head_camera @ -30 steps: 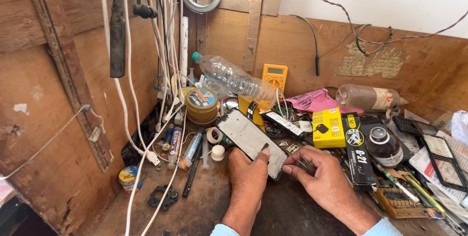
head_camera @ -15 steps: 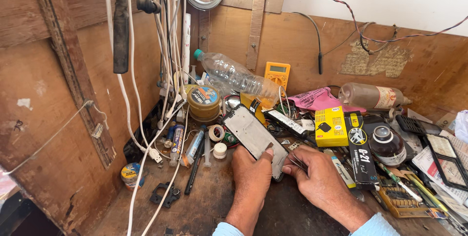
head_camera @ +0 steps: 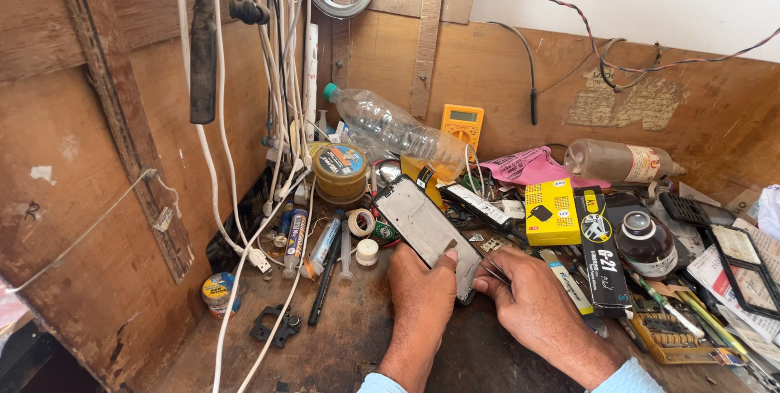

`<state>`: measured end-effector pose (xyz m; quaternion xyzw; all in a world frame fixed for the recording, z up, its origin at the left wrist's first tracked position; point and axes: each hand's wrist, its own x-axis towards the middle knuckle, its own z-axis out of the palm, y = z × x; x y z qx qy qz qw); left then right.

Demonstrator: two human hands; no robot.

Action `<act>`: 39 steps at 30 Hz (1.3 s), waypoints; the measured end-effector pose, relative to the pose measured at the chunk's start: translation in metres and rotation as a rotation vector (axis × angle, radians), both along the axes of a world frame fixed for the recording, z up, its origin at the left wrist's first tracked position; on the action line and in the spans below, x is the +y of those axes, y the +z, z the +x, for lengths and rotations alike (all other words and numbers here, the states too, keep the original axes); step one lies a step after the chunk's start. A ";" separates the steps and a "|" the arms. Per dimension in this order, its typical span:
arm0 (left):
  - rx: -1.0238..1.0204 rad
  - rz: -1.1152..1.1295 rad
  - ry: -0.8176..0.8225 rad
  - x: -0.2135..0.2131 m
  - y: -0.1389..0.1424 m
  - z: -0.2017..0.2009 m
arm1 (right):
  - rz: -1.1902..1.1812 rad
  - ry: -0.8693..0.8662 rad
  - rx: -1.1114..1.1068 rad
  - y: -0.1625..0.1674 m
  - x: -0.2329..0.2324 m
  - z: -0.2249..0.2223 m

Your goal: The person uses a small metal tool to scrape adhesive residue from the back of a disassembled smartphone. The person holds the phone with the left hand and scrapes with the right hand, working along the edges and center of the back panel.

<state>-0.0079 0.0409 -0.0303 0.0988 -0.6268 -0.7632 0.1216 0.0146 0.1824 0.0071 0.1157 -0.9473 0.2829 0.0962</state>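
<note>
At the front centre of the cluttered workbench point(head_camera: 341, 352), the left hand point(head_camera: 422, 291) clasps the lower end of a phone frame point(head_camera: 422, 226), thumb pressed on its face. The right hand point(head_camera: 532, 300) pinches a thin metal tool, apparently tweezers point(head_camera: 491, 267), with the tip at the frame's lower right edge (the exact contact point is hidden by the fingers). The frame rests tilted, its long axis running from the hands up and to the left, top end pointing toward a round tin point(head_camera: 341, 172) and a clear plastic bottle point(head_camera: 394, 129). A yellow box point(head_camera: 552, 213) and a dark glass jar point(head_camera: 646, 243) lie to the right.

Risk, as a judgement: a slip of the tool could scratch or bend the frame edge, and small loose parts nearby could be knocked into the clutter.
</note>
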 end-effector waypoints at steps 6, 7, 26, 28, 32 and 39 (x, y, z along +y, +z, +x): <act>-0.005 0.009 -0.023 -0.002 0.002 0.003 | -0.029 -0.018 -0.004 -0.001 0.001 -0.001; -0.009 0.013 -0.025 -0.002 0.003 0.003 | -0.018 -0.023 -0.007 -0.001 0.001 -0.002; -0.050 0.178 -0.024 -0.004 0.004 0.002 | -0.271 -0.078 0.036 -0.011 0.030 -0.010; -0.057 0.232 -0.037 -0.006 0.006 0.002 | -0.313 -0.050 0.041 -0.011 0.027 -0.009; -0.097 0.284 -0.082 -0.008 0.008 0.004 | -0.317 -0.103 -0.034 -0.009 0.023 -0.006; -0.086 0.255 -0.077 -0.008 0.011 0.005 | -0.214 -0.065 0.018 -0.006 0.019 -0.003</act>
